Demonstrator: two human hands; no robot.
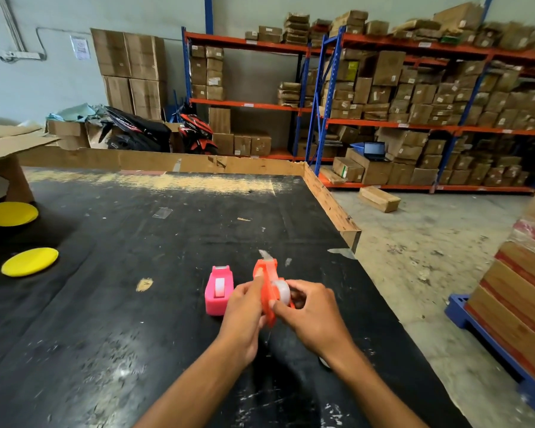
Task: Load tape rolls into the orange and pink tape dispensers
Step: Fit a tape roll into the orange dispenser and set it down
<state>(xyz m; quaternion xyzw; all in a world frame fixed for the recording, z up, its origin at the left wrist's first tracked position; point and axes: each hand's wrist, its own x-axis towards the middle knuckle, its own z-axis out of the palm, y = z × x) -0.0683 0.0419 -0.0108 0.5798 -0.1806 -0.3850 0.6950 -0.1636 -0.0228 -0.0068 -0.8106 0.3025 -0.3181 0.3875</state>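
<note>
Hands (244,310) pinch glossy orange dispenser (267,285), translucent roll (281,292) seated.

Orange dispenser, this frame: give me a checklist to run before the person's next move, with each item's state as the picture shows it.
1. Orange dispenser steadied by the left hand: ok, fingers grip its side.
2. Tape roll at the orange dispenser's cavity under the right hand: ok.
3. Roll fully seated on its hub: cannot tell, fingers cover it.
4. Tape end fed to the cutter: cannot tell, a pale strip sticks out at the front tip but is blurred.
5. Pink dispenser loaded: ok, a roll shows in its slot, and it stands on the black table apart from the hands.
</note>
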